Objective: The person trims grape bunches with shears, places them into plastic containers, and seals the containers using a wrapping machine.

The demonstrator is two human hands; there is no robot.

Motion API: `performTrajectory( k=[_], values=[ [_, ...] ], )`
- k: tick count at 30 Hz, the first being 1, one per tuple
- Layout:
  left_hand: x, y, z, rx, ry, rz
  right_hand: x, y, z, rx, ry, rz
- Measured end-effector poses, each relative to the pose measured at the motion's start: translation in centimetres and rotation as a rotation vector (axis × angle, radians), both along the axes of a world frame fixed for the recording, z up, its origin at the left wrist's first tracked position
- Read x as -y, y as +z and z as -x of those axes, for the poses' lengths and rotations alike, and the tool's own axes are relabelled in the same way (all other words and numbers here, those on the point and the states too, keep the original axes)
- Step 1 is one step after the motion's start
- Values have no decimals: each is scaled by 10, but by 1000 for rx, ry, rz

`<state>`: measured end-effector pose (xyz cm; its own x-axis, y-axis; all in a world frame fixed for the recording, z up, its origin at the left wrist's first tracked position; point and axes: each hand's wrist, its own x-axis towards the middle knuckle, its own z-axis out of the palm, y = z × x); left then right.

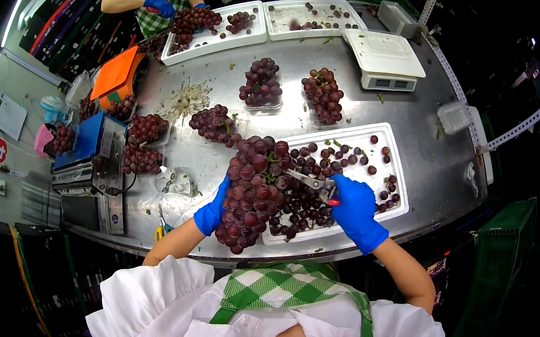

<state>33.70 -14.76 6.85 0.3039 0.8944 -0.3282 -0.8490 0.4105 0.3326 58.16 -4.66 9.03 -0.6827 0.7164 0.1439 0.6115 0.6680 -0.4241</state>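
A large bunch of red grapes [249, 195] rests against my left hand [214, 208], which wears a blue glove; its fingers are hidden behind the grapes. My right hand [355, 211], gloved in blue too, is closed round small metal snips [313, 181] with a red part on the handle. The snips' blades point left and lie at the bunch's upper right side. Beneath and right of the bunch is a white foam tray [398, 187] with loose grapes, small clusters and bits of green stem. Beyond the bunch, a smaller bunch [215, 125] lies by a clear plastic box.
Filled grape punnets [261, 85] [324, 99] stand on the steel table [196, 154]. A white scale [385, 57] is at the back right, an orange scale [116, 73] and blue-topped machine [84, 139] at left. Scissors [159, 231] lie near the front edge. Across the table, a person's blue-gloved hands handle grapes.
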Motion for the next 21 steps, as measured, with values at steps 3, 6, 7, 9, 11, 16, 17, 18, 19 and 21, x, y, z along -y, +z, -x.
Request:
performTrajectory(
  k=[3,6,7,9,11,16,17,18,19,21],
  values=[
    [4,-19,5,-204,36,-19,9,3,6,-28,39,36],
    [4,-23,5,-102,107,-31,16,-2,12,-28,45,126],
    [3,-22,4,-13,117,7,17,-1,13,-24,42,131],
    [2,-18,4,100,108,44,20,5,14,-16,42,143],
    [3,-13,3,147,69,42,21,12,13,62,80,47],
    [8,-13,2,63,71,-36,23,25,11,212,133,-287],
    [7,-10,0,133,59,-39,22,23,12,225,135,-378],
    [8,-14,-1,14,71,-52,21,24,13,238,135,-471],
    [10,-22,-2,-105,84,-66,21,25,13,251,156,-514],
    [10,-25,-3,-145,82,-59,19,29,15,278,198,-599]
  ],
)
